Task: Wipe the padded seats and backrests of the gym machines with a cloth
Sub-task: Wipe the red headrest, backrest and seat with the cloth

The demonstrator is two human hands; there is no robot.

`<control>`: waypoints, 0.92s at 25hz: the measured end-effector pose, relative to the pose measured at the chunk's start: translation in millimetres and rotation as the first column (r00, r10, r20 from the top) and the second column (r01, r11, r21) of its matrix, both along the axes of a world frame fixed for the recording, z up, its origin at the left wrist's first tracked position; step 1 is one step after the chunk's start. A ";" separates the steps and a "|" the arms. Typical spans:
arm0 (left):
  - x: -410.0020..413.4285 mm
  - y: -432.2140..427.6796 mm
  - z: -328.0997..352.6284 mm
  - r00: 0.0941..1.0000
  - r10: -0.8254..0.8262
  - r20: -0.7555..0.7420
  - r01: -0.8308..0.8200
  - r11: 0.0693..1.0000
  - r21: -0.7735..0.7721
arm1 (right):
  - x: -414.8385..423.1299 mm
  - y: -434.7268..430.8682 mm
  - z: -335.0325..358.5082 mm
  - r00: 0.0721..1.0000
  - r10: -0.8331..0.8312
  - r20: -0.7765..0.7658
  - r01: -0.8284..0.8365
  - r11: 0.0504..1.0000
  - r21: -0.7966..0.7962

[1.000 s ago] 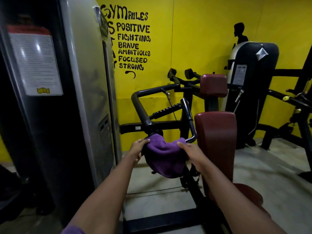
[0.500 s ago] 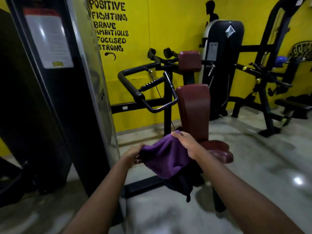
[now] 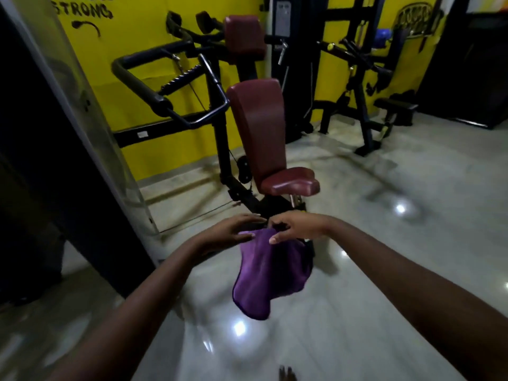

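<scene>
purple cloth [image 3: 270,273] hangs btwn left hand [image 3: 229,234], right hand [image 3: 295,227]

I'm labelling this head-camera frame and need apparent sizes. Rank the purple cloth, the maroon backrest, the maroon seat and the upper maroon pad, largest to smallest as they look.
1. maroon backrest
2. purple cloth, though it hangs much nearer the camera, so this ranking is unsure
3. and 4. maroon seat and upper maroon pad look alike

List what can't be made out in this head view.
- Left hand grip on the cloth: motion blur.
- Wall lettering: cut off by the top edge.
- Panel text on the far machine: too small.
- Seat post and base: dark, partly behind the right hand.
</scene>
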State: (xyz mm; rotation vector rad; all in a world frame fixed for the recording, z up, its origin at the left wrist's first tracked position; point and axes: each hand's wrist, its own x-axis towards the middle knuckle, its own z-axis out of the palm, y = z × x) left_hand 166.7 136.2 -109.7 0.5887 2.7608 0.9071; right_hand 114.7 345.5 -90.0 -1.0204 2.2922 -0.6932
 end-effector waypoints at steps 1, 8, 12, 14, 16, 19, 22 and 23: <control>-7.0 8.7 0.5 0.997 -0.079 0.018 0.080 0.996 -0.048 | 0.1 11.0 5.8 0.997 0.004 -0.071 -0.003 1.000 0.006; -50.8 65.1 9.5 0.982 -0.071 0.173 0.049 0.990 0.133 | -33.0 84.8 -1.3 0.965 -0.186 -0.187 0.184 0.983 -0.030; -89.0 95.3 28.7 0.969 -0.170 0.181 0.137 0.974 0.179 | -71.1 116.5 -23.8 0.952 -0.248 -0.177 0.228 0.965 -0.130; -109.4 102.2 34.7 0.953 -0.246 0.177 0.243 0.969 0.042 | -92.5 126.3 -43.2 0.958 -0.183 -0.220 0.176 0.983 -0.050; -132.5 110.1 34.1 0.938 -0.287 0.194 0.320 0.933 -0.165 | -116.8 137.8 -67.4 0.960 -0.153 -0.235 0.169 0.984 0.049; -161.6 122.6 27.0 0.946 -0.268 0.181 0.323 0.801 -0.504 | -147.5 150.5 -93.0 0.955 -0.234 -0.185 0.238 0.971 0.005; -181.9 122.0 17.6 0.968 -0.098 0.231 0.227 0.730 -0.644 | -172.5 152.0 -89.5 0.927 -0.326 -0.184 0.311 0.945 -0.105; -186.9 119.9 12.5 0.971 -0.025 0.238 0.177 0.745 -0.644 | -181.6 151.3 -85.4 0.915 -0.354 -0.192 0.330 0.933 -0.143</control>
